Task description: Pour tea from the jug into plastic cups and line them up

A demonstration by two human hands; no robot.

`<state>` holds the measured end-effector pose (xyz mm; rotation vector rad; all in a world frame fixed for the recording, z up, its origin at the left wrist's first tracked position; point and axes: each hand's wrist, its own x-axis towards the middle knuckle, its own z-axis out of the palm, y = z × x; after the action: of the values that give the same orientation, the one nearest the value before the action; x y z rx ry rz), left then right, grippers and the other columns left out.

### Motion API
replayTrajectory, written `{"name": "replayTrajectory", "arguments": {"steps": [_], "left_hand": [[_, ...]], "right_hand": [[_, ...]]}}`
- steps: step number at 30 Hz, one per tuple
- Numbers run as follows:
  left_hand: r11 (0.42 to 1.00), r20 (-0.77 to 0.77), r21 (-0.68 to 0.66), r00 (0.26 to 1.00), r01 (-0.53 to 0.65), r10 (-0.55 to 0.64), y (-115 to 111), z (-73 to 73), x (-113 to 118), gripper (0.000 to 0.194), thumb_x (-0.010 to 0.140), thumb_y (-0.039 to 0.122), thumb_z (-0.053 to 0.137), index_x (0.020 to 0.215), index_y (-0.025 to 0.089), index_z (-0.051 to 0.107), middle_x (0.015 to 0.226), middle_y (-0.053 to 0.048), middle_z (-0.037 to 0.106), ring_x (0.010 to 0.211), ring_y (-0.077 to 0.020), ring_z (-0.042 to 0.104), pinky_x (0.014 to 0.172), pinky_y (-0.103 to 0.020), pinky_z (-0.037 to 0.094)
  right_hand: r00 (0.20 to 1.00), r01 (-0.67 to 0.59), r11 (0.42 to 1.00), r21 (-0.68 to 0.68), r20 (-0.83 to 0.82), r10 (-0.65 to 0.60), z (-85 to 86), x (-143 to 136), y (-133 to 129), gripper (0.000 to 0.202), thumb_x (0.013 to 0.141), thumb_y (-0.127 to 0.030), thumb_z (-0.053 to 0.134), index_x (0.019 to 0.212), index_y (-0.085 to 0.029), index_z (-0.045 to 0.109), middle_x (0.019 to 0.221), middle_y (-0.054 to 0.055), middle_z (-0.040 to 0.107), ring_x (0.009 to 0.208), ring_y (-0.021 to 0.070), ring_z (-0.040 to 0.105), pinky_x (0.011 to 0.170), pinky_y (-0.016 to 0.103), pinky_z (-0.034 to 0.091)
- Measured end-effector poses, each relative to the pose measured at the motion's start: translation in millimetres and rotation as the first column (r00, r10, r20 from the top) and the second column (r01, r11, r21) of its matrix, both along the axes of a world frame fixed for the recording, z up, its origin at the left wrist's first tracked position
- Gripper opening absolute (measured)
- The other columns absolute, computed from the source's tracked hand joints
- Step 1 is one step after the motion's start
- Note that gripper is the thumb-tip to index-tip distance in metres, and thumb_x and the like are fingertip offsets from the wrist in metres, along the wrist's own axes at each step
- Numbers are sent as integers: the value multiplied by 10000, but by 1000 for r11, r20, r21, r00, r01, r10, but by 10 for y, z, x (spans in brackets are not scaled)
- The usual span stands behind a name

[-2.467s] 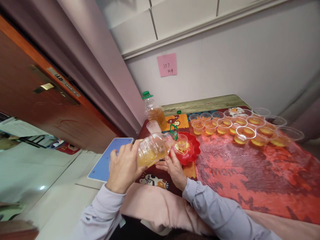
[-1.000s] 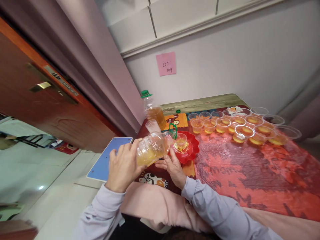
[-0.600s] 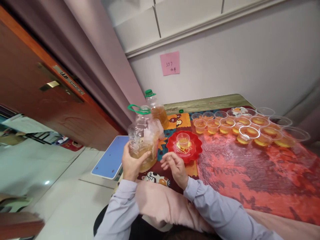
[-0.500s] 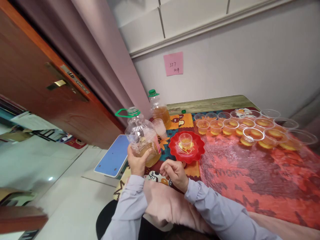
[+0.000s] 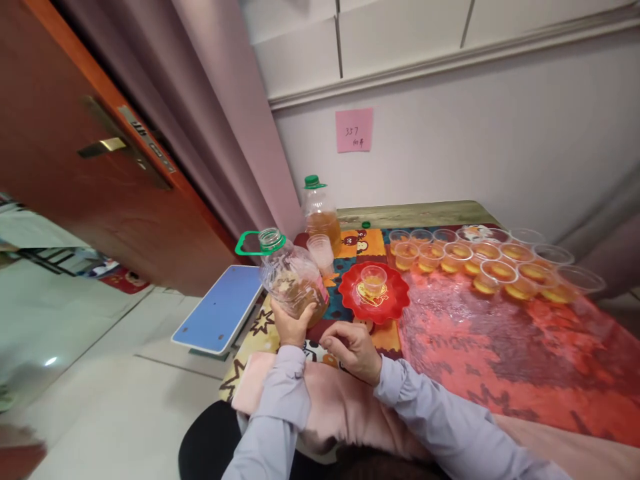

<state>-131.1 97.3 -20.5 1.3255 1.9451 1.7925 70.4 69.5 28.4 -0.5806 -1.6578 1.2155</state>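
Observation:
My left hand point(image 5: 294, 325) grips the lower part of a large clear bottle point(image 5: 293, 277), which has a green handle, an open mouth and amber liquid inside; it leans a little to the left. My right hand point(image 5: 353, 348) is curled near the table edge, its fingers bent together; whether anything small is in them is hidden. Just beyond it a red scalloped plate point(image 5: 400, 301) bears a clear cup point(image 5: 373, 281) with some yellow liquid. Behind the bottle stands a stack of clear cups point(image 5: 321, 253).
A second bottle point(image 5: 323, 223) with a green cap stands at the back. Several filled cups point(image 5: 485, 257) form rows on the right of the patterned table. A green cap point(image 5: 367, 225) lies at the back. A blue stool point(image 5: 220, 309) is on the left.
The held bottle and my left hand have shifted slightly right and down, and the bottle leans more. The view has turned a little. My right hand stays curled.

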Motion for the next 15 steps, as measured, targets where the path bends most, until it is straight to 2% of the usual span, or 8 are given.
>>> {"name": "replayTrajectory", "arguments": {"steps": [4,7,8,10,12,15], "left_hand": [[1000,9,11,1000,13,-13,18,7,2,931,661,516,908,1389,177,435,1366,-207,656,1257,-339,693,1110,-500,542],[1000,25,22,1000,10,-11,32,3,3,971,633,533,919,1393,171,433,1386,-220,647,1274,-348,684,1123,-508,534],[1000,31,21,999,10,-11,36,-2,3,987,629,539,921,1403,174,429,1389,-217,648,1279,-346,683,1124,-507,533],[1000,38,15,999,9,-9,44,-15,-1,1005,627,542,922,1421,179,424,1387,-209,655,1279,-339,685,1123,-502,534],[1000,36,16,999,2,-2,50,-31,-5,1018,625,533,927,1436,182,422,1393,-203,658,1284,-333,682,1125,-501,530],[1000,28,28,1000,2,-2,58,-56,-12,1029,625,522,930,1454,191,418,1412,-194,648,1301,-326,671,1138,-499,517]], "right_hand": [[980,161,986,44,114,-166,274,184,200,229,984,-389,649,863,-239,773,755,29,765,645,182,676,627,292,506],[891,296,941,166,307,-335,450,518,582,187,961,-391,680,922,-238,781,797,36,786,672,186,694,662,297,525],[825,345,910,230,387,-411,483,646,730,177,945,-389,696,930,-233,779,826,44,793,700,194,705,684,304,529],[643,377,858,350,567,-514,507,878,1003,241,922,-405,738,1055,-208,777,995,94,811,864,247,746,786,344,550],[488,318,854,411,702,-519,489,1032,1202,449,903,-469,776,1220,-154,737,1176,165,786,1055,316,746,897,394,551],[350,199,884,422,812,-467,442,1075,1321,720,881,-565,794,1418,-115,625,1358,223,719,1247,364,691,1018,429,518]]}}
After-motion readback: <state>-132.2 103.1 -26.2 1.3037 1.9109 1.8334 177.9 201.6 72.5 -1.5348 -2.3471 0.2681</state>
